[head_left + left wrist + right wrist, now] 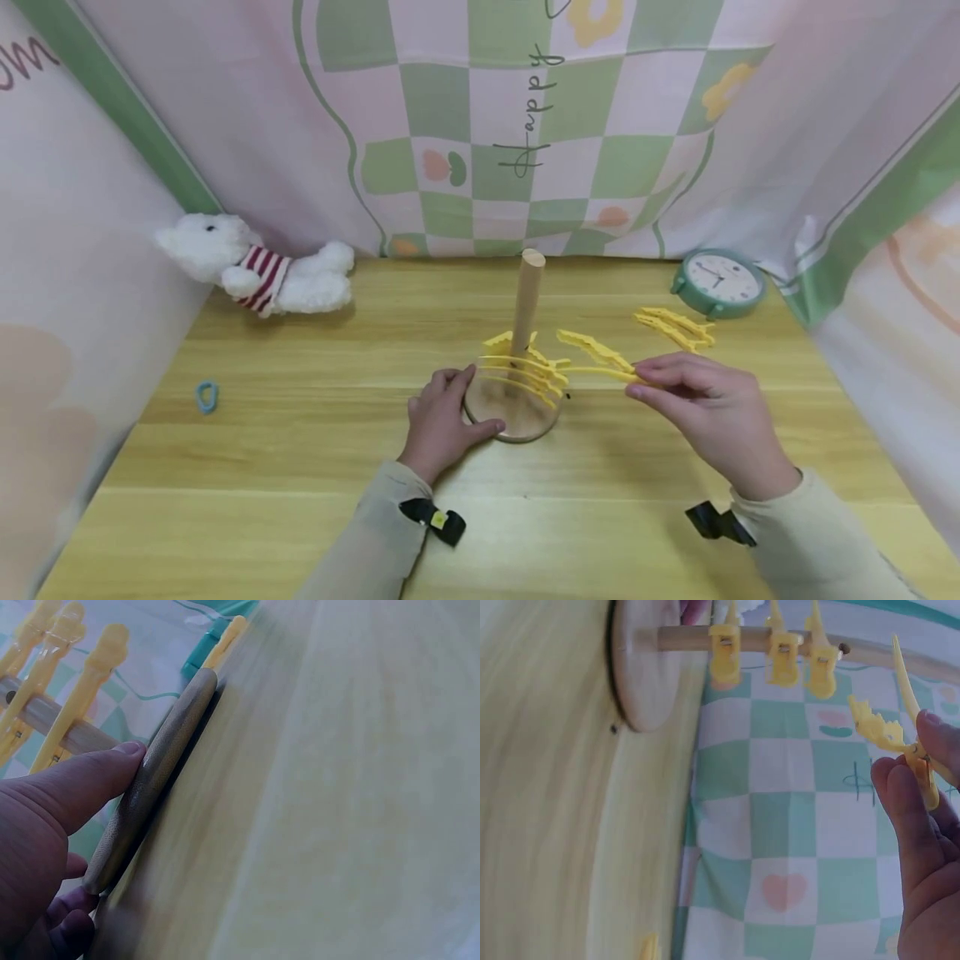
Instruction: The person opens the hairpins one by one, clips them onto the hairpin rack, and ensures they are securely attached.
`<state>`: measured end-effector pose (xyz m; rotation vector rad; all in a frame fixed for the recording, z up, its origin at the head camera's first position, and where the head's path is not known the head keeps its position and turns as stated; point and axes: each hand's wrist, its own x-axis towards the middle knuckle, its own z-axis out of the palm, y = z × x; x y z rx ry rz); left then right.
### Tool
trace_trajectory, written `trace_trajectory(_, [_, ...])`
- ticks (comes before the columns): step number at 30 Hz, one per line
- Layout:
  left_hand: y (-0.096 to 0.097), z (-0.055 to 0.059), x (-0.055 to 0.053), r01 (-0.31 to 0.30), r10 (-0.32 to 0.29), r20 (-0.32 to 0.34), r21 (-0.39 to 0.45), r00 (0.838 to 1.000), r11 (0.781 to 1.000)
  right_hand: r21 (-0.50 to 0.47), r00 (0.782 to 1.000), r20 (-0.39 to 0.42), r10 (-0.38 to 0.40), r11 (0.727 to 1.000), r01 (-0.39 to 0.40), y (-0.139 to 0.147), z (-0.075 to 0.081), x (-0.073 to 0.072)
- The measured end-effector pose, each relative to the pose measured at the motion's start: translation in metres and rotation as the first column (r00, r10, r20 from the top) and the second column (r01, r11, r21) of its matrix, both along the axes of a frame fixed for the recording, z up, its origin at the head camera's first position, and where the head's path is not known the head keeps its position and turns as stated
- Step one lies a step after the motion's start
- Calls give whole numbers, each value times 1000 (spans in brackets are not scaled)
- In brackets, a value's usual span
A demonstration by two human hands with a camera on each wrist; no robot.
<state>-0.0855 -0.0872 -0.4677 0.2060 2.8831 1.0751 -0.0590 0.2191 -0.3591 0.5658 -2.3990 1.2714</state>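
A round wooden base (506,417) with an upright post (529,292) stands mid-table. Three yellow alligator hair clips (784,660) are clamped on the post, one above another. My left hand (444,421) grips the base's rim at its near left, the thumb (112,761) on the front edge and the fingers around the side. To the right of the post, my right hand (708,412) pinches another yellow hair clip (881,729) at its handle end. That clip's two arms are spread apart, pointing at the post, above the clamped ones.
Behind the right hand lie more yellow hair clips (667,325). A green clock (722,283) sits at the back right, a white plush toy (307,279) in a striped top at the back left. A small blue ring-shaped clip (207,397) lies left. Patterned curtains (435,100) enclose the table.
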Motion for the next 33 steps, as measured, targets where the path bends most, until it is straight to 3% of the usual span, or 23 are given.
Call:
trace_trajectory(9, [0,0,0,3,-3,-9,1,1000,1000,-41,995,-52,86,995,-88,-19,7,-6])
trace_trajectory(24, [0,-1,0,-1,1,-10,-3,1000,1000,-20,992,-82,94,995,-96,-54,8,-30])
trace_trajectory(33, [0,1,0,-3,3,-5,-2,1000,1000,7,994,-76,82,997,-82,-64,5,-37])
